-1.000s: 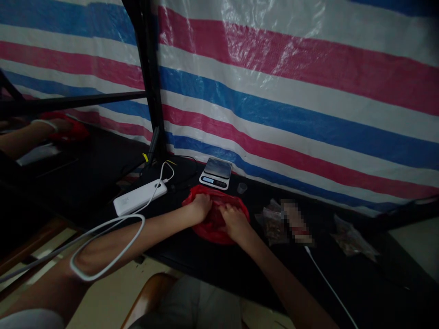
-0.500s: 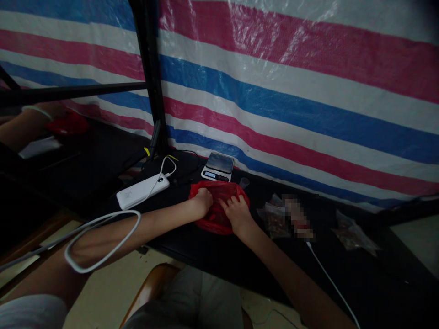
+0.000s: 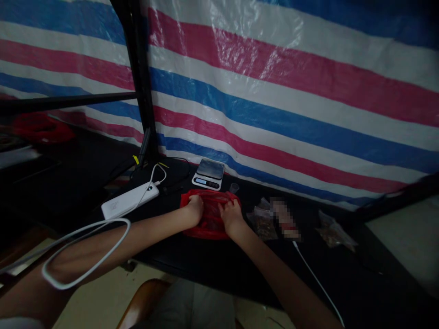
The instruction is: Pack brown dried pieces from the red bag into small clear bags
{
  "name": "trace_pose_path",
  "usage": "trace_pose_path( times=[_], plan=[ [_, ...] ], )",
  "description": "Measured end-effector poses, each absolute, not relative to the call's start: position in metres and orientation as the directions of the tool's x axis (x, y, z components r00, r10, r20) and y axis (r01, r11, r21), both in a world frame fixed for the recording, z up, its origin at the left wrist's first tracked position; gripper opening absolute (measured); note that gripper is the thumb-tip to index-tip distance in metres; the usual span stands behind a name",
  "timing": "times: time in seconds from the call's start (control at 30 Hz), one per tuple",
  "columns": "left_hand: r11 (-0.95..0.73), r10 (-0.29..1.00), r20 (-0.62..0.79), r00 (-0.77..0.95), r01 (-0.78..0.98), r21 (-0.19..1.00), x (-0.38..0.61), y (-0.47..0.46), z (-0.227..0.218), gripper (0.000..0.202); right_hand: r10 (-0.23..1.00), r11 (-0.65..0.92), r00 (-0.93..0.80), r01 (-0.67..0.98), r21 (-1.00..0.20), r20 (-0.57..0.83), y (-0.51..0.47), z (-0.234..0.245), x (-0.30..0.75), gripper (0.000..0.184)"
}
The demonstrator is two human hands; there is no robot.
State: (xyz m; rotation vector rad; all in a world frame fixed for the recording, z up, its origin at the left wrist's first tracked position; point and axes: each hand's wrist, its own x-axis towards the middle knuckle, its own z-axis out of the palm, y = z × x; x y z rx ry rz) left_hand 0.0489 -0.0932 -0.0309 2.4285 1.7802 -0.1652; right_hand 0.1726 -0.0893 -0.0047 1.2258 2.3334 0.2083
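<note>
A red plastic bag [image 3: 210, 227] lies crumpled on the black table top [image 3: 178, 249], with its contents hidden. My left hand [image 3: 195, 210] grips its near left side, fingers curled into the plastic. My right hand [image 3: 232, 217] rests on its right part, fingers gathering the folds, a short gap from my left hand. A white cable [image 3: 85, 253] loops loosely across my left forearm.
Behind the bag stand a digital kitchen scale [image 3: 209, 174] and a small clear cup [image 3: 234, 188]. A white power bank [image 3: 130, 201] lies to the left. Clear bags of brown material [image 3: 263, 222] lie to the right. A striped tarpaulin [image 3: 274, 91] and black pole [image 3: 140, 77] stand behind.
The whole view has shifted slightly left and down with my head. Both hands stay on the red bag, and its folds have shifted a little under my fingers.
</note>
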Motion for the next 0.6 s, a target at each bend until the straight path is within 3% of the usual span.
trace_pose_path(
  times=[0.1, 0.2, 0.27, 0.37, 0.5, 0.6],
  plan=[
    [-0.323, 0.925, -0.235, 0.299, 0.944, -0.07, 0.049, -0.095, -0.015, 0.036, 0.732, 0.679, -0.616, 0.698, 0.228, -0.291, -0.095, 0.013, 0.189, 0.062],
    [-0.41, 0.894, -0.249, 0.373, 0.904, -0.119, 0.046, -0.094, -0.002, 0.051, 0.617, 0.785, -0.786, 0.619, -0.03, -0.038, -0.102, 0.031, 0.212, 0.051],
    [-0.458, 0.876, -0.238, 0.419, 0.878, -0.139, 0.044, -0.091, 0.002, 0.063, 0.641, 0.767, -0.757, 0.63, -0.12, 0.129, -0.106, 0.037, 0.232, 0.042],
    [-0.487, 0.859, -0.265, 0.438, 0.859, -0.157, 0.044, -0.084, 0.001, 0.072, 0.776, 0.621, -0.59, 0.777, -0.103, 0.225, -0.108, 0.03, 0.27, 0.04],
    [-0.5, 0.85, -0.269, 0.454, 0.855, -0.136, 0.051, -0.079, -0.006, 0.075, 0.889, 0.443, -0.438, 0.896, -0.011, 0.136, -0.108, 0.001, 0.323, 0.073],
    [-0.49, 0.852, -0.28, 0.442, 0.861, -0.132, 0.059, -0.075, -0.009, 0.081, 0.907, 0.418, -0.415, 0.907, -0.044, 0.072, -0.109, -0.017, 0.346, 0.069]
  ],
)
